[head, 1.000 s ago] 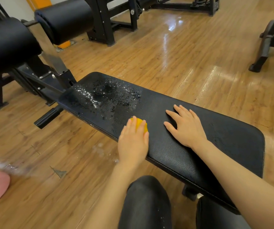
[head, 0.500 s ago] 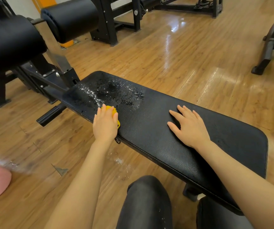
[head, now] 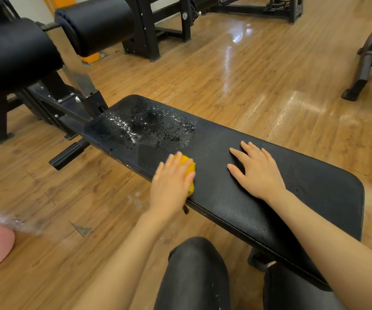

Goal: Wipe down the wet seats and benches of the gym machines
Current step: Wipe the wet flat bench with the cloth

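Nearest, on the black counter [head: 225, 198] near its front edge: left hand [head: 171, 182] pressing a yellow cloth [head: 188, 167], fingers fairly straight; right hand [head: 257, 171] flat and empty beside. Farther up-left along the counter's length: water droplets [head: 149, 126], closer to the left hand.

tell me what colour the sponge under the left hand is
Yellow-orange; the sponge peeks out beneath the left hand, seen in the head view.

Both hands lie on the bench [head: 270, 220] — sponge [head: 190, 168] under the left hand [head: 171, 186].
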The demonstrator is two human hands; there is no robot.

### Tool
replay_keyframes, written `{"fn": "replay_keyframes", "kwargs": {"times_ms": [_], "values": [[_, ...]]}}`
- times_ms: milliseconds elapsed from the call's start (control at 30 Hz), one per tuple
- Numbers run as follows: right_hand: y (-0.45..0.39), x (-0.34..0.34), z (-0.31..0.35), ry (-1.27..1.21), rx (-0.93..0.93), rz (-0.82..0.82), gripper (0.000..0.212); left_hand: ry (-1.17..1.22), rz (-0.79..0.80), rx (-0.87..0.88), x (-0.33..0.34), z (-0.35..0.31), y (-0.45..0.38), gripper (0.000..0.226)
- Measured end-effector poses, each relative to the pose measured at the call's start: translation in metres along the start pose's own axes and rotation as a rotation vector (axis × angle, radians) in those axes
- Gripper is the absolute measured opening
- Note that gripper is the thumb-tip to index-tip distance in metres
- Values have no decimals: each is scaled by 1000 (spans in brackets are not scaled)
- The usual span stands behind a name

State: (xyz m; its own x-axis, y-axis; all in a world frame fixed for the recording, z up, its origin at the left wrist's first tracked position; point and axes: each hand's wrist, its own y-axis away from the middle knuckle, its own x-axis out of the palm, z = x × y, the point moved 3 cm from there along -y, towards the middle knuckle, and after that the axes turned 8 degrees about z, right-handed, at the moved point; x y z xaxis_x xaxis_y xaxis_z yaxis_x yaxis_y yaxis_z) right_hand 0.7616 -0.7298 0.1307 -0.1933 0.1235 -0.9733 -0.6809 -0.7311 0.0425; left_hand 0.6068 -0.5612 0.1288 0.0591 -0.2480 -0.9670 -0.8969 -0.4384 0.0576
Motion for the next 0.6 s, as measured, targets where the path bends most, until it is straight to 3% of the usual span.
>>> {"fn": "replay_keyframes", "kwargs": {"times_ms": [233, 433, 600], "values": [[-1, 0, -1, -4, 2, 6, 57, 11, -34, -265, -29, 67, -69, 47], [-2, 0, 1, -10, -1, -12, 65, 20, -67, -169, -15, 25, -42, 46], [1, -6, 4, -11, 11, 35, 67, 6, 51, -138, -13, -4, -25, 52]]}}
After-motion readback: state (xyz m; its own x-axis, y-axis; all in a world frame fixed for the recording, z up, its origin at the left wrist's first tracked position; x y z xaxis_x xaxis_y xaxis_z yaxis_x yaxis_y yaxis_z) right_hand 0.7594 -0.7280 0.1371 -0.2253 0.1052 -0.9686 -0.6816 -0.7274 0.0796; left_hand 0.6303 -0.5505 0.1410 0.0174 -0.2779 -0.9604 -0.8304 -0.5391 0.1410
